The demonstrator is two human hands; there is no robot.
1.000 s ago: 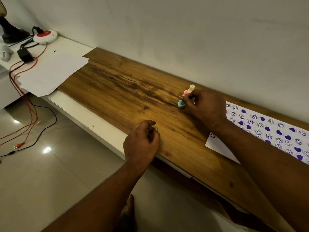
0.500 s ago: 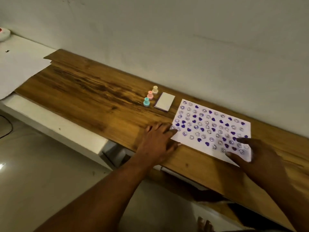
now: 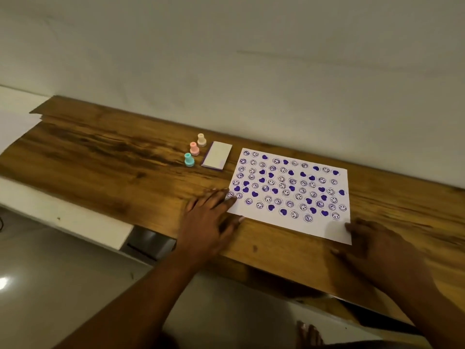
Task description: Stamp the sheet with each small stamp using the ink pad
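Wooden board (image 3: 100,157), white wall (image 3: 226,59).

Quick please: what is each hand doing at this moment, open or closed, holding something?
Left hand: open, flat, fingertips on the sheet corner, holding nothing.
Right hand: open, flat at the sheet's near right corner, holding nothing.

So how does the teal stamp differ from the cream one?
The teal stamp is blue-green, while the cream stamp is pale beige. The teal stamp stands nearest the table's front edge, at the row's near end; the cream stamp stands at the far end, closest to the wall. Both are upright, share the same knob-like shape, and sit untouched left of the ink pad.
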